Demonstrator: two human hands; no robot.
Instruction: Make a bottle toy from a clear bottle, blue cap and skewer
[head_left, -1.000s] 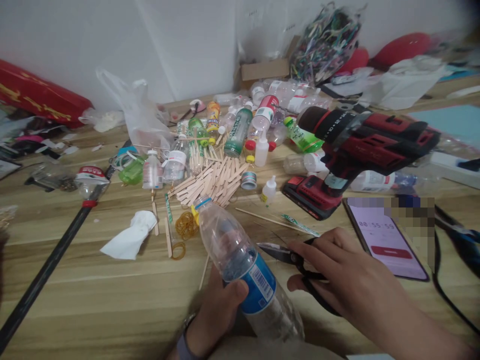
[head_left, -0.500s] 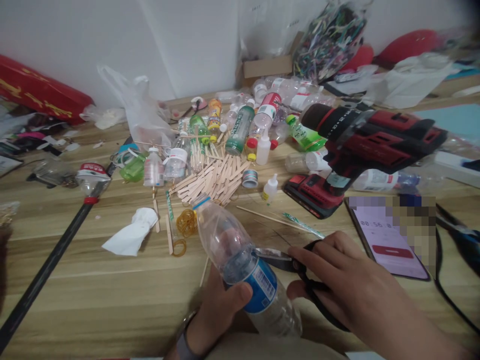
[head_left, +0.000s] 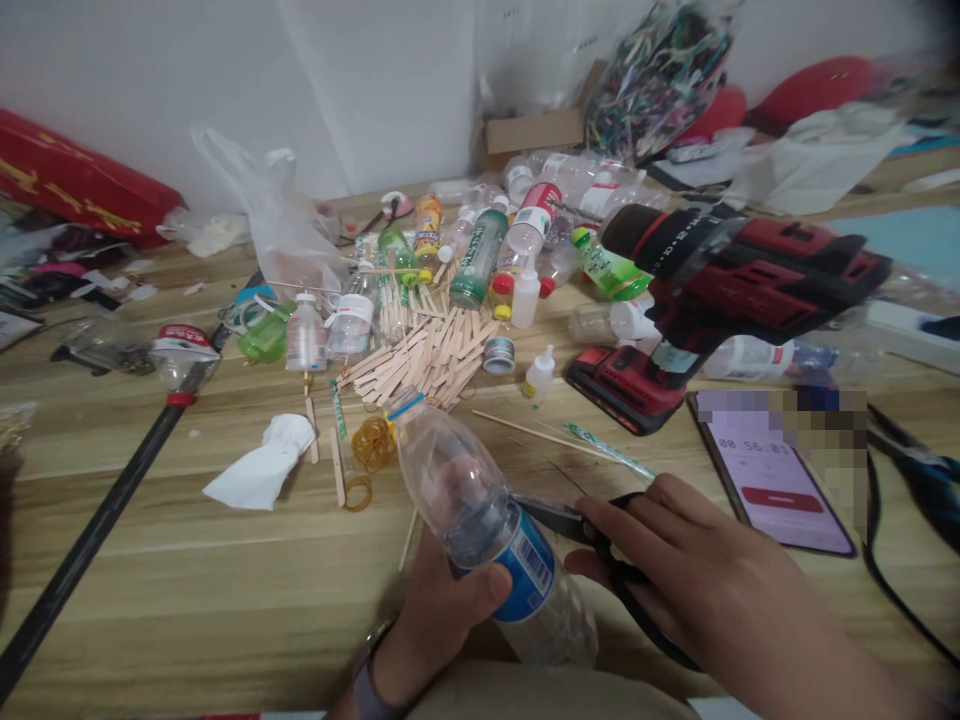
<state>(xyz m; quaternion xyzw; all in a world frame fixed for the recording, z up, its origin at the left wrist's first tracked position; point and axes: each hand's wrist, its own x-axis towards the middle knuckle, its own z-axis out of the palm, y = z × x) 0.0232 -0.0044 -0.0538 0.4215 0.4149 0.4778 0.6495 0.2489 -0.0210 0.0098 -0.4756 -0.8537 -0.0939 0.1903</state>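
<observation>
My left hand (head_left: 450, 610) is wrapped round a clear plastic bottle (head_left: 450, 450) with a blue label, tilted with its open-looking neck toward the far left. In my right hand (head_left: 667, 560) is a pair of black-handled scissors (head_left: 555, 515), their blades touching the bottle wall just above the label. How far the blades reach into the plastic cannot be made out. Beyond the bottle's neck lie a pile of wooden sticks (head_left: 427, 360) and a bundle of rubber bands (head_left: 373, 443).
A red and black cordless drill (head_left: 720, 270) stands at right, behind a phone (head_left: 780, 480) showing a timer. Many plastic bottles (head_left: 480, 260) crowd the back. A black pole (head_left: 112, 510) with a cut bottle top lies at left, near a white tissue (head_left: 262, 465).
The scissor handles have shifted slightly and the blades look closer together at the bottle. My left hand keeps its grip, and the bottle has barely moved.
</observation>
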